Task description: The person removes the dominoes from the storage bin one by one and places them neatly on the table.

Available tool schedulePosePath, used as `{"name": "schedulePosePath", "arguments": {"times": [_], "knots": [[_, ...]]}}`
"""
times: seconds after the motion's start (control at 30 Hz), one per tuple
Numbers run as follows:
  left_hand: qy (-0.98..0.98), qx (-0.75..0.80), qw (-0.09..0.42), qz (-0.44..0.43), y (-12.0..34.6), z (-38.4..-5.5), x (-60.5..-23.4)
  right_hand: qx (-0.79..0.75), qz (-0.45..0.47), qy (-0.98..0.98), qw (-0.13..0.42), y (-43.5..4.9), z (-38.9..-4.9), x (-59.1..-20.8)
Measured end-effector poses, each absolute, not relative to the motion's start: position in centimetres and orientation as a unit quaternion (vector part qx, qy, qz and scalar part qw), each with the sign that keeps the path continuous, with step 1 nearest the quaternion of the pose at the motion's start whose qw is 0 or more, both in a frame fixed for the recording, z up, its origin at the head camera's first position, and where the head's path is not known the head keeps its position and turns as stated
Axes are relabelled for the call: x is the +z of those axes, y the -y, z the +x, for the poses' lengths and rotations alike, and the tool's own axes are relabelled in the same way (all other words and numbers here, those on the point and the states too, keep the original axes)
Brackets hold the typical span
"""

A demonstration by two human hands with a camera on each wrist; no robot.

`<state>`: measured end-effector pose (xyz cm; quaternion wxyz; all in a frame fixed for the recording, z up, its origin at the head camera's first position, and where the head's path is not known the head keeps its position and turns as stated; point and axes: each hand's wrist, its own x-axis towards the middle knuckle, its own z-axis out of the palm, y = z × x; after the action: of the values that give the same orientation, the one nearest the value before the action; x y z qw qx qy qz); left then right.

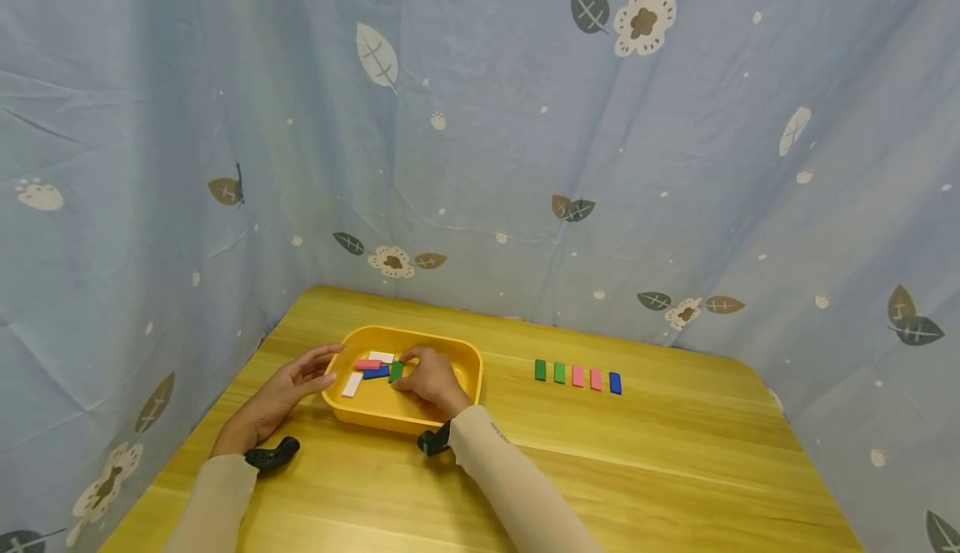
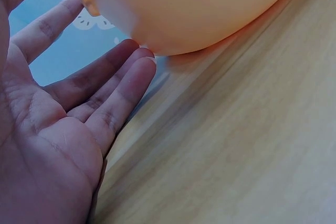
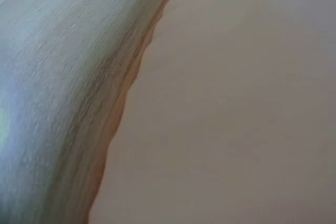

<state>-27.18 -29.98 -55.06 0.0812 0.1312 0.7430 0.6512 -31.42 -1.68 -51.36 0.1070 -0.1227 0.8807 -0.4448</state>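
In the head view, a yellow tray (image 1: 378, 421) stands on the wooden table and holds several small flat blocks. My right hand (image 1: 435, 380) reaches into it, thumb and fingertip pinching a green block (image 1: 397, 371). Left of that lie a blue block (image 1: 377, 373), a pink block (image 1: 367, 365) and two white blocks, one a white block (image 1: 352, 385) nearer the front. My left hand (image 1: 281, 393) rests against the tray's left end. The left wrist view shows its fingers (image 2: 123, 95) fairly straight, tips at the tray wall (image 2: 173, 14). A pale blurred surface fills most of the right wrist view.
Right of the tray, several blocks stand in a spaced row: a dark green block (image 1: 540, 371), a lighter green block (image 1: 559, 372), two pink ones and a blue block (image 1: 615, 383). A patterned blue curtain (image 1: 480, 161) hangs behind and beside the table (image 1: 675, 453).
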Motion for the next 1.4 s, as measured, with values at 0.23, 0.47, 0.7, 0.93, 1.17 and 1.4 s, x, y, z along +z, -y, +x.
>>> {"name": "schedulePosePath", "arguments": {"times": [0.23,0.47,0.7,0.93,1.17,1.4], "knots": [[-0.748,0.647,0.076,0.126,29.9,-27.2,-54.9,-0.390,-0.151,-0.905,0.081,1.5,-31.6,-51.0],[-0.747,0.648,0.080,0.127,29.8,-27.0,-54.8,-0.422,-0.173,-0.884,0.106,0.5,-31.1,-49.2],[-0.744,0.652,0.079,0.125,30.0,-27.0,-55.1,-0.429,-0.192,-0.878,0.094,-1.7,-30.6,-47.7],[-0.739,0.656,0.085,0.129,30.0,-26.7,-54.9,-0.445,-0.200,-0.868,0.087,-5.1,-30.2,-47.0],[-0.741,0.655,0.080,0.124,29.8,-26.7,-54.9,-0.464,-0.223,-0.853,0.082,-8.2,-30.4,-46.4],[-0.744,0.652,0.081,0.126,29.8,-26.9,-54.9,-0.477,-0.218,-0.848,0.077,-11.1,-30.2,-45.9]]}}
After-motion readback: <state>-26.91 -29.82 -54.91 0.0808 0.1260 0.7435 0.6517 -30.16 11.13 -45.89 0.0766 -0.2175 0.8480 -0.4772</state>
